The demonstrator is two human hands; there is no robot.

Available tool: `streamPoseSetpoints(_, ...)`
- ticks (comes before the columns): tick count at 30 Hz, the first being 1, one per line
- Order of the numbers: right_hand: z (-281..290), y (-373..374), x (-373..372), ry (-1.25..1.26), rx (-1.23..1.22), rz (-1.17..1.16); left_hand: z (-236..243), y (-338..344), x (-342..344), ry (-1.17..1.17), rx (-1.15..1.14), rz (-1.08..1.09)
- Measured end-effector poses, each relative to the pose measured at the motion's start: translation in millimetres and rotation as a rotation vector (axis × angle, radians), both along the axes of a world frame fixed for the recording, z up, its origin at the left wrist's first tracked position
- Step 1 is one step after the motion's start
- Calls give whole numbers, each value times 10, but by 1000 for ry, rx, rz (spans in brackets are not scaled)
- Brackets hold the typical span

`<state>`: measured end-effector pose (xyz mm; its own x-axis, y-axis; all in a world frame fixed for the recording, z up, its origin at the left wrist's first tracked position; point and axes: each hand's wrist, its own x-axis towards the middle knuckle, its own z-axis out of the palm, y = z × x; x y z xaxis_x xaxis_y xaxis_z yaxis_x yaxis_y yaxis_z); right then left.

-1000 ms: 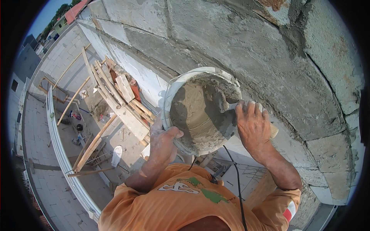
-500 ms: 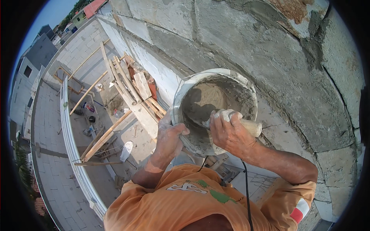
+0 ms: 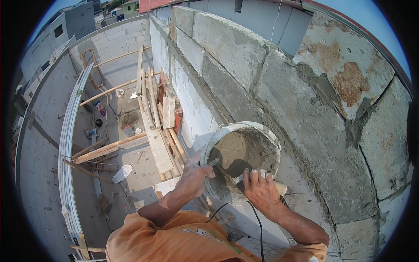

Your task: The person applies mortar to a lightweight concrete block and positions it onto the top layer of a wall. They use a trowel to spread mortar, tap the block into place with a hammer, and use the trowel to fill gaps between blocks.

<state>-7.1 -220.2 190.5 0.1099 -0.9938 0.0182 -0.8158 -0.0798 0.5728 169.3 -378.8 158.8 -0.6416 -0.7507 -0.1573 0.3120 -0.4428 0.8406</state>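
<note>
A round white bucket (image 3: 252,125) stands against the grey block wall, partly filled with wet grey mortar (image 3: 235,148). My left hand (image 3: 194,178) is closed on the bucket's left rim, with the thumb over the edge. At the bucket's near side my right hand (image 3: 262,192) is wrapped round the pale handle (image 3: 281,188) of a trowel. The trowel's blade is mostly hidden by my fingers and shadow at the near rim. Both hands are smeared with mortar dust.
To the right rises a wall of mortared blocks (image 3: 297,105). Far below on the left, planks and bamboo poles (image 3: 152,113) cross over a floor with scattered items. Long metal profiles (image 3: 70,153) lean at the far left. A black cable (image 3: 258,227) hangs near my body.
The view has tilted up, so more of the wall top and houses shows. Bucket and hands sit lower in the picture. The trowel has shifted toward the bucket's near rim; both grips stay closed.
</note>
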Motion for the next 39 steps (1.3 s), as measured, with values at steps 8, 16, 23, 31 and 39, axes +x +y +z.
streamPoseSetpoints(8, -18, -250, -56, 21, -107, -98, -142, -70, 8, -73, -43, 37)
streamPoseSetpoints(16, 62, -386, -45, -12, -96, -96, 77, -89, 46, 37, 85, 124)
streamPoseSetpoints(23, -187, -282, -3, -52, 32, -51, -269, -132, 20, -59, -79, 129)
streamPoseSetpoints(31, -286, -498, -49, 22, -85, -134, -435, -170, 62, -77, 34, 139)
streamPoseSetpoints(39, -97, -679, -205, -45, -91, -124, -341, -316, 145, 53, 23, 171)
